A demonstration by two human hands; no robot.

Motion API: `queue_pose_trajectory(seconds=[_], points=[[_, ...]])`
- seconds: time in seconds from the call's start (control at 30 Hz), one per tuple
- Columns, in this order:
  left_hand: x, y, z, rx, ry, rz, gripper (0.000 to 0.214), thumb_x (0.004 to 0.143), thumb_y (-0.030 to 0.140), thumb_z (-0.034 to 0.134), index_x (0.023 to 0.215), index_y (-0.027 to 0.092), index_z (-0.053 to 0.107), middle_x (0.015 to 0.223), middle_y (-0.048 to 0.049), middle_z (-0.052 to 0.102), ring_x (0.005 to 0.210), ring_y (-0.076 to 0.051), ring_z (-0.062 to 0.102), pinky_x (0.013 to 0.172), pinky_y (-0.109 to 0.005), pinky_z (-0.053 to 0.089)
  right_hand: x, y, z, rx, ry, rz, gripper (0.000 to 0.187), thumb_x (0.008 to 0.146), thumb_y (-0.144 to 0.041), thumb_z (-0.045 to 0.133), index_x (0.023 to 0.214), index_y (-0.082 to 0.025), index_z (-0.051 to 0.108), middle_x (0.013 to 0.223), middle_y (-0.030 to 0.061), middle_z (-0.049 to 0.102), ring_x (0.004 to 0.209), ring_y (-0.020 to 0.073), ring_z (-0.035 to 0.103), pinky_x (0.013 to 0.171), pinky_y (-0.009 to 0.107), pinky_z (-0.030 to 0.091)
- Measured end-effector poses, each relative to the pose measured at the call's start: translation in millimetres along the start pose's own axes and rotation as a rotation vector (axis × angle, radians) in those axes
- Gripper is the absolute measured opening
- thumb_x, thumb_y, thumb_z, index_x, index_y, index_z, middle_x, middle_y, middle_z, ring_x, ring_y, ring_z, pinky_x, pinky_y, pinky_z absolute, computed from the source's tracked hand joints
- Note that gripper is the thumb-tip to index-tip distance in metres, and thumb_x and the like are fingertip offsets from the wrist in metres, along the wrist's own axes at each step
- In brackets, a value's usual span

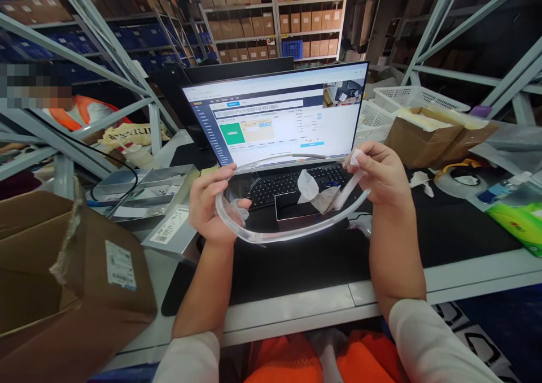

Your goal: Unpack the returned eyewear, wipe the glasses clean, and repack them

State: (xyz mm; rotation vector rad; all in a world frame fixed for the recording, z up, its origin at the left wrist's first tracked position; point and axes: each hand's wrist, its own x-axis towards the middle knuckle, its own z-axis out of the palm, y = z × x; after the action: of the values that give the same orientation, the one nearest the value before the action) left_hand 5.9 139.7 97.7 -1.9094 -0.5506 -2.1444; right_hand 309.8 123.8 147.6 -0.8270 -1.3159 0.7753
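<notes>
A clear, curved plastic strip (292,236) is held up in a loop above the desk, between my two hands. My left hand (212,208) is closed around its bent left side, where a small clear tab sticks inward. My right hand (379,171) is closed at the strip's right side, with a bit of white tissue-like material between thumb and fingers. A pale band runs down from these fingers to a crumpled white piece (308,186) and a greyish one (326,200) inside the loop. Exactly how the strip's ends meet my right fingers is hidden.
Behind the loop are a keyboard (279,186) and a lit monitor (279,126). An open cardboard box (101,304) stands left, beside a grey box (173,233). To the right are a tape roll (461,182), a green packet (519,225) and another carton (423,140). Another person (80,112) is far left.
</notes>
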Motion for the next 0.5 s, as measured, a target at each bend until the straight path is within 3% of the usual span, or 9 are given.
queue_pose_trajectory(seconds=[0.23,0.5], points=[[2.1,3.3,-0.8,-0.014,-0.025,0.063,0.046,0.086,0.051,0.075,0.128,0.040,0.062,0.116,-0.0032,0.066,0.107,-0.026,0.073,0.089,-0.047,0.063,1.3,4.5,-1.1,0.049,-0.004,0.010,0.041,0.065,-0.060,0.088,0.074,-0.025,0.067,0.066,-0.0005,0.059,0.064,0.0158,0.057,0.064,0.033,0.051],[-2.0,5.8,-7.2,0.029,-0.032,0.031,0.036,0.082,0.055,0.078,0.110,0.038,0.065,0.108,-0.0029,0.066,0.105,-0.029,0.072,0.092,-0.058,0.063,2.6,9.5,-1.8,0.076,-0.051,0.014,0.025,0.069,-0.044,0.087,0.077,-0.025,0.073,0.071,0.0008,0.066,0.069,0.0160,0.061,0.064,0.031,0.050]])
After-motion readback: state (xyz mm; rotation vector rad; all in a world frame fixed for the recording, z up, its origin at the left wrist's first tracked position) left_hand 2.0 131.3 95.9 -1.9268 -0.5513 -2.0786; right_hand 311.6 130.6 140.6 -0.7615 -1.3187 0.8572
